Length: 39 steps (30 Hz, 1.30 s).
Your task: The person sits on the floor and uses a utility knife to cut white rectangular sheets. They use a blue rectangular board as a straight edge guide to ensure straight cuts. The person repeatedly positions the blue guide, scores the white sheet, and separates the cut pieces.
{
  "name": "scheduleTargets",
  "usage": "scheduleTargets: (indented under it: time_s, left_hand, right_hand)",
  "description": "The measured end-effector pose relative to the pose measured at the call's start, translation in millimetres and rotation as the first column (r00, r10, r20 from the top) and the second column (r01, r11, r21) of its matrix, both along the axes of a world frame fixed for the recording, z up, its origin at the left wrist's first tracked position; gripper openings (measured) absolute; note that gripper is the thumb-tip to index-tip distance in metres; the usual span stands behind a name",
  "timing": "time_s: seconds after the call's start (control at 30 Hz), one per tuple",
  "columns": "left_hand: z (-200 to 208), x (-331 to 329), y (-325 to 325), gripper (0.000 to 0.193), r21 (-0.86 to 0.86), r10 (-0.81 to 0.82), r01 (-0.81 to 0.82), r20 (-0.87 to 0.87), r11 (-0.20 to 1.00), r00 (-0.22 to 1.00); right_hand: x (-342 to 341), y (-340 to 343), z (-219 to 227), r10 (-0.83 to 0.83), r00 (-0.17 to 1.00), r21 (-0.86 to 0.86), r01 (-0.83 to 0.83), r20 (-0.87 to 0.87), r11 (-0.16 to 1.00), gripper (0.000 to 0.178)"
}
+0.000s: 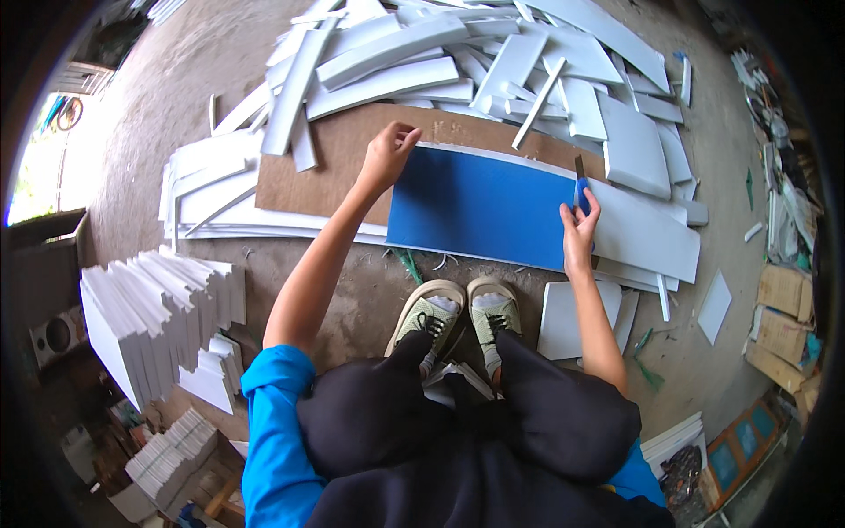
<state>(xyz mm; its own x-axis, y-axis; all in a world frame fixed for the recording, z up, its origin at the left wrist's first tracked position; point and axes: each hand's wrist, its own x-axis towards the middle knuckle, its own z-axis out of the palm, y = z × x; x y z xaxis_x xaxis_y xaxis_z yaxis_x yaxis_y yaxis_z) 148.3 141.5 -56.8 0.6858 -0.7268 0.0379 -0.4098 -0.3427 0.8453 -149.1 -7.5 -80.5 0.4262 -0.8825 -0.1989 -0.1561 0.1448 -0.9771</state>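
A flat blue rectangular panel (480, 207) with white edges lies in front of my shoes, partly over a brown board (326, 176). My left hand (390, 157) is at the panel's far left corner with its fingers curled together; whatever is in them, if anything, is hidden. In my right hand (578, 233) is a utility knife (581, 188) with a blue handle, its blade pointing away from me. That hand is over the panel's right end, where a white panel (647, 231) lies alongside.
A heap of white offcut strips (396, 53) spreads beyond the boards. Stacked white panels (145, 321) stand at the left, with bundled pieces (172, 453) nearer me. Loose white pieces (576, 319) lie right of my shoes (433, 319). Cardboard boxes (782, 304) line the right side.
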Motion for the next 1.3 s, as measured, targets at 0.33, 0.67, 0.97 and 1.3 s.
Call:
scheduleTargets:
  time_s: [0.33,0.67,0.97,1.3]
  left_hand:
    - [-41.4,-64.1,48.2,0.049,0.090,-0.010,0.009,0.016,0.996,1.000]
    - [-43.0,-73.5,52.8,0.050,0.084,0.025,-0.034,0.105,0.996,0.994]
    - [-42.7,-69.5,56.4,0.055,0.038,0.005,-0.008,0.057,0.999,0.998]
    - [-40.3,-58.9,55.6,0.058,0.087,-0.046,0.050,-0.052,0.995,0.998]
  right_hand:
    - [-9.7,-31.4,-20.5,-0.022,0.987,-0.183,-0.008,-0.160,0.983,0.051]
    - [3.0,-10.3,7.8,-0.027,0.838,-0.362,-0.206,-0.545,0.909,0.071]
    - [5.5,-13.8,-4.9,-0.045,0.826,-0.389,-0.215,-0.562,0.896,0.073]
    - [7.5,-16.7,-4.3,-0.043,0.824,-0.388,-0.220,-0.565,0.895,0.073]
